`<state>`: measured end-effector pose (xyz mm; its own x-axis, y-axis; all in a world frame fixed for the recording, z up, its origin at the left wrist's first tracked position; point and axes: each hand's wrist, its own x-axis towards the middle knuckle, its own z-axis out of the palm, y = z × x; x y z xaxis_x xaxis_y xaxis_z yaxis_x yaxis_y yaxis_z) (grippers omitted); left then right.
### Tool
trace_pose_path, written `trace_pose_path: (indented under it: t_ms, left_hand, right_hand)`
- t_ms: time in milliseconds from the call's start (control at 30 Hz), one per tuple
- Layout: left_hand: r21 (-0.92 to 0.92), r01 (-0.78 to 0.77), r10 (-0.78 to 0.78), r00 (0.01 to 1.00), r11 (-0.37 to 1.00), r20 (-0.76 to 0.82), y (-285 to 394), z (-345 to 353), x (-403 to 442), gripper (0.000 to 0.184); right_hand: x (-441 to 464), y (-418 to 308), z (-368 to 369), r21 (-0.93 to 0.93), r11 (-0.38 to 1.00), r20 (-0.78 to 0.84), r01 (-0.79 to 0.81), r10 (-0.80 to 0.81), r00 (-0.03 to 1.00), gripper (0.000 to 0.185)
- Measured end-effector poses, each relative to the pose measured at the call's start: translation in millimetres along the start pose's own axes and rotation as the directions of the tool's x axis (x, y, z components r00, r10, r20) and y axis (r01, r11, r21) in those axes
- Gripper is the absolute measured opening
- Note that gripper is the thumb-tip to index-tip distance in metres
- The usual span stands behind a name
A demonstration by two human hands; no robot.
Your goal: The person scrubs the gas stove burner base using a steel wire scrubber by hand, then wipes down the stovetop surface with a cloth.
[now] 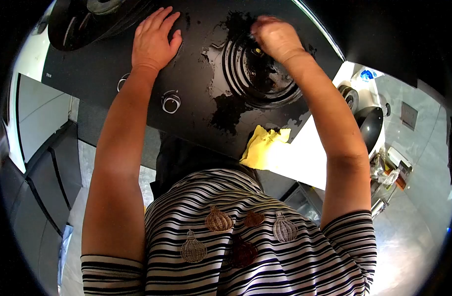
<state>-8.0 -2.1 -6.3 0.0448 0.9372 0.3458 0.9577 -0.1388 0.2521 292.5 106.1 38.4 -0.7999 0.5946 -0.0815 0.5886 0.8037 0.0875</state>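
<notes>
My left hand (155, 42) lies flat on the black cooktop (186, 89), fingers stretched and thumb apart, with nothing in it. At the far edge of the ringed burner recess (239, 69), my right hand (278, 37) is closed, its fingers curled down and slightly blurred. Whatever it may hold is hidden beneath it. The recess and the surface around it look wet, with dark patches and streaks. A small yellowish burner part (258, 51) shows in the recess, just below my right hand. A control knob (171, 101) sits near the cooktop's front edge, and another knob (121, 83) is partly covered by my left forearm.
A crumpled yellow cloth (265, 147) lies at the front right corner of the cooktop, partly on the white counter (305, 155). A large round black piece (100, 24) is at the upper left. On the right stand a black pan (370, 128) and a round lidded item (350, 98).
</notes>
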Motion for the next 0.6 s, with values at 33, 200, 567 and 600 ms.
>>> trace_pose_path:
  t_ms: [33,200,567,600]
  left_hand:
    - [0.0,-0.001,0.001,1.0,1.0,-0.004,-0.3,1.0,0.1,0.044]
    - [-0.004,-0.01,0.01,1.0,1.0,-0.02,-0.3,0.3,-0.6,0.043]
    - [0.072,0.014,-0.016,1.0,0.997,0.027,-0.8,-1.8,1.3,0.043]
    - [0.054,0.001,-0.002,1.0,0.999,0.016,-0.7,-2.5,0.9,0.043]
  right_hand:
    - [0.9,-12.4,-19.1,0.056,0.992,0.01,0.115,-0.116,0.993,0.018]
    - [7.1,-9.5,-44.9,0.174,0.941,0.095,0.29,-0.309,0.946,0.02]
    - [6.2,-37.0,-41.9,0.181,0.912,0.141,0.369,-0.395,0.908,0.024]
    - [7.2,-31.6,-47.1,0.243,0.903,0.142,0.355,-0.395,0.907,0.02]
